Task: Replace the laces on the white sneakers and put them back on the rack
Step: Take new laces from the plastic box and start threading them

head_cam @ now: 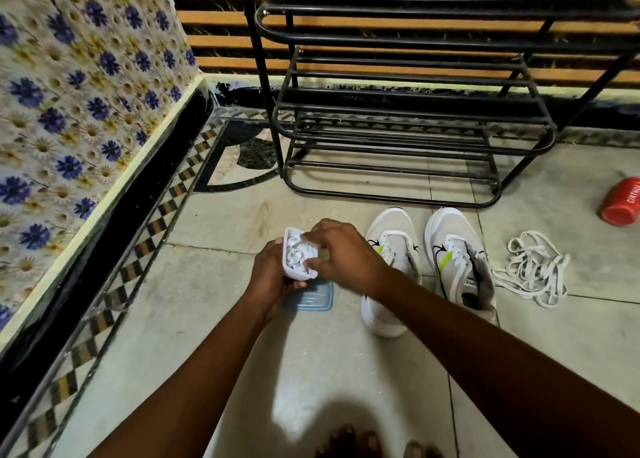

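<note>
2 sneakers (429, 263) on floor (221, 319), side by side, toes toward rack (398, 135), just in front of its bottom rail. Both without laces; eyelets bare. Old laces (533, 270) in loose heap right of right sneaker, just beside it.

Left hand (270, 277): wrapped round small white tub (299, 258), tub tilted, mouth up and toward right. Right hand (343, 253): fingers curled over tub mouth, pinching at white coil inside, judged to be new laces (298, 255); exact pinch hidden by knuckles. Blue lid (311, 298) flat on floor beneath both hands, partly covered.

Red can (621, 201) on its side at far right, well apart from work.

Step in hand, as judged: extraction of new laces from tub. Removal of old laces done; threading not yet started; return to rack not yet started. Roughly early-middle of task.

Next move, as judged:
1. Lift coil clear of tub with right hand; steady tub with left.
2. Set tub down beside lid.
3. Separate into 2 laces; find 1 tip.
4. Start at lowest eyelets of nearer sneaker.

Risk: coil snagging on tub rim, or both laces leaving as 1 tangle.
</note>
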### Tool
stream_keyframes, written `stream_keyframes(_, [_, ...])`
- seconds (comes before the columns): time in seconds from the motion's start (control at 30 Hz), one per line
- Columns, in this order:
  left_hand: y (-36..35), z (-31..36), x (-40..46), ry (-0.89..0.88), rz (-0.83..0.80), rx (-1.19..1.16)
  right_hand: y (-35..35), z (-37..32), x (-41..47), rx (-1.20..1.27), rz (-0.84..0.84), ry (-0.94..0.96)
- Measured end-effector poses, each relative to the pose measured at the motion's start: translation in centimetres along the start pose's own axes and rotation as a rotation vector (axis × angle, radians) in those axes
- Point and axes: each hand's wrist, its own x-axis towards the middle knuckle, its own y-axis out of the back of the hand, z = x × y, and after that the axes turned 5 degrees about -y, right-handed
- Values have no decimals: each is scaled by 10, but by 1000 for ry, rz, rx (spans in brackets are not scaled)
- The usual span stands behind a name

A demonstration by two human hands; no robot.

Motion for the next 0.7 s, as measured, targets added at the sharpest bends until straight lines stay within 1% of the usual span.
stream_keyframes(0.07, [-6,3,-4,-16,-37,22,5,-1,6,-12,-85,39])
stream_keyframes(0.1, [-8,3,-4,-17,-41,26,7,-1,7,-34,-91,58])
stream_keyframes(0.2, [-8,3,-2,-22,-68,54,8,0,10,-61,-54,91])
stream_keyframes(0.3, [-9,3,0,15,-66,10,12,0,13,-11,-19,81])
stream_keyframes(0.37, [-10,2,2,65,-74,-59,12,3,16,70,43,31])
stream_keyframes(0.43, [-6,0,2,111,-73,-122,13,7,20,175,127,-59])
stream_keyframes(0.5, [3,-2,2,145,-64,-163,15,13,26,239,176,-154])
stream_keyframes(0.63, [25,-8,3,190,-23,-219,10,34,42,247,163,-342])
stream_keyframes(0.7, [33,-12,5,200,-9,-221,1,42,49,229,139,-391])
